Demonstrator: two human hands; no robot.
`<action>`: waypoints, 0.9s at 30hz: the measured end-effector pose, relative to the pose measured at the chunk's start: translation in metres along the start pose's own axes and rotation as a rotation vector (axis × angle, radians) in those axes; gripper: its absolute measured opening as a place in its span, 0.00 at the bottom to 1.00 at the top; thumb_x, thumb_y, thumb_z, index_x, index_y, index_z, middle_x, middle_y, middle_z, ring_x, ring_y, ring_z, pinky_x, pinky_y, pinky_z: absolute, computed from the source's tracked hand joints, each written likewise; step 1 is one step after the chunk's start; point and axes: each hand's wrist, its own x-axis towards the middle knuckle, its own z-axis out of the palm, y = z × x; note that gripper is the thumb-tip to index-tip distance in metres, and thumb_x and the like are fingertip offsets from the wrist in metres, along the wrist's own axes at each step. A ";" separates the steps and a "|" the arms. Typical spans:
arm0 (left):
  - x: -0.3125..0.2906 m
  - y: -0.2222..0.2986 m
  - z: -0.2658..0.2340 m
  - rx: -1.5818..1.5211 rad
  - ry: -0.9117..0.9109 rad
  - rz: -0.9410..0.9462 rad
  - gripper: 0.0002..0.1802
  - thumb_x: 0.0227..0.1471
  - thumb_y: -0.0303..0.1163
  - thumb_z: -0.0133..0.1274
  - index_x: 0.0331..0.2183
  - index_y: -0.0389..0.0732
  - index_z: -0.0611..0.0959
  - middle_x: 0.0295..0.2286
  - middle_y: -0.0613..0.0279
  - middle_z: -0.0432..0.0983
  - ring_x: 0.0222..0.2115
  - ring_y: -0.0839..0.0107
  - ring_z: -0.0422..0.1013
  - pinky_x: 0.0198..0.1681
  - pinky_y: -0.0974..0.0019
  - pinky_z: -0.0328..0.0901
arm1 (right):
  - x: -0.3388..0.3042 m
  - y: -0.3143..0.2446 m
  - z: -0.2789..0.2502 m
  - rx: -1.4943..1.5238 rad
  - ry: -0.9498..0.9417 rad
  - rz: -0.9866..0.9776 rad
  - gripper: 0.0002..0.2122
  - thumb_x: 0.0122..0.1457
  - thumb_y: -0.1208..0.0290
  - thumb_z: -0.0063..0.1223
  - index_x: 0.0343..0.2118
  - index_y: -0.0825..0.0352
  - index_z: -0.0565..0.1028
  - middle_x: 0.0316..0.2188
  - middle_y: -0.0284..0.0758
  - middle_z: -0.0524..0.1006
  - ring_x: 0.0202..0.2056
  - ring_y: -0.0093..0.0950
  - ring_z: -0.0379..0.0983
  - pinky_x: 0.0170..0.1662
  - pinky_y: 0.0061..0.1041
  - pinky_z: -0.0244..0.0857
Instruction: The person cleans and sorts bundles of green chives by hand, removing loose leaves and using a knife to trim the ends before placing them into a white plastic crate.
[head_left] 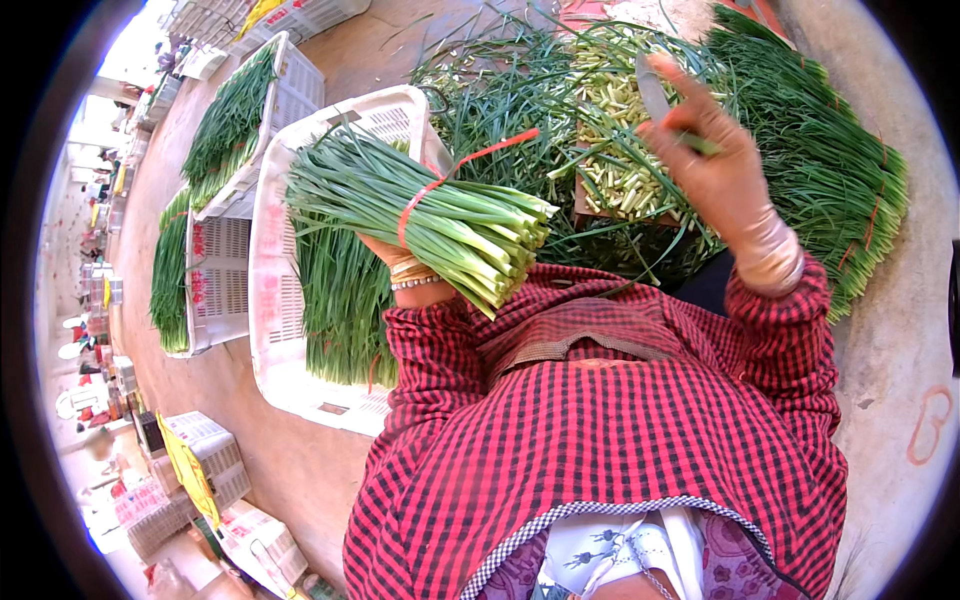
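Note:
My left hand (383, 250) is wrapped round a bundle of garlic chives (470, 215), mostly hidden under it. A red tie (408, 215) circles the bundle, its loose end sticking out to the right. The pale cut ends point right, toward my body, and the green tips point left over a white crate (268, 290). Raised at the upper right, my right hand (715, 165) is closed on a knife (652, 92) with a curved blade, slightly blurred. Below the blade lies a heap of short trimmed stem ends (622, 160).
Loose green leaves (500, 100) are heaped ahead of me. Tied chive bundles (830, 150) are stacked along the right. More chives lie in the white crate and in other crates (218, 265) at the left. Further crates (215, 450) stand at the lower left.

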 end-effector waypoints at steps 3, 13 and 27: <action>-0.010 -0.007 0.028 0.013 -0.098 -0.019 0.37 0.61 0.62 0.33 0.62 0.49 0.66 0.59 0.59 0.65 0.58 0.54 0.62 0.60 0.39 0.57 | -0.018 -0.034 0.025 -0.110 -0.290 -0.145 0.20 0.55 0.70 0.63 0.53 0.57 0.76 0.20 0.31 0.76 0.19 0.16 0.69 0.26 0.18 0.65; -0.008 -0.008 0.036 -0.189 -0.271 -0.119 0.39 0.58 0.62 0.40 0.61 0.46 0.67 0.58 0.56 0.65 0.57 0.55 0.63 0.58 0.46 0.61 | -0.035 -0.037 0.070 -0.433 -0.510 -0.177 0.06 0.54 0.69 0.54 0.29 0.65 0.73 0.15 0.40 0.74 0.20 0.43 0.75 0.24 0.39 0.68; 0.014 0.032 -0.086 -0.174 -0.250 -0.001 0.41 0.58 0.65 0.35 0.60 0.45 0.68 0.57 0.52 0.66 0.54 0.49 0.66 0.59 0.39 0.59 | -0.057 0.091 -0.050 -1.040 -0.795 0.374 0.07 0.52 0.66 0.54 0.32 0.61 0.79 0.28 0.41 0.80 0.35 0.42 0.78 0.39 0.42 0.71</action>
